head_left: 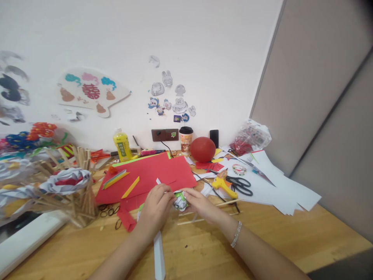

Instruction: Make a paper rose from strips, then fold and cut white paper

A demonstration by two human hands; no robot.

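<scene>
Between both hands, above the wooden table, is a small green-and-white paper bundle (181, 201) of folded or twisted strips. My left hand (157, 202) closes on its left side with the fingers bent. From the right, my right hand (199, 202) grips the same bundle, its fingers curled around the far edge. A long white paper strip (159, 254) hangs or lies below my left hand. Red paper sheets (163, 171) lie just behind the hands. Thin wooden sticks (192, 221) rest beneath my right hand.
A yellow glue gun (224, 187) and black scissors (240, 184) lie to the right, near white sheets (279, 186). A red balloon (203, 149), a lidded cup (185, 139) and a yellow bottle (122, 144) stand behind. Paper flowers on sticks (65, 181) crowd the left.
</scene>
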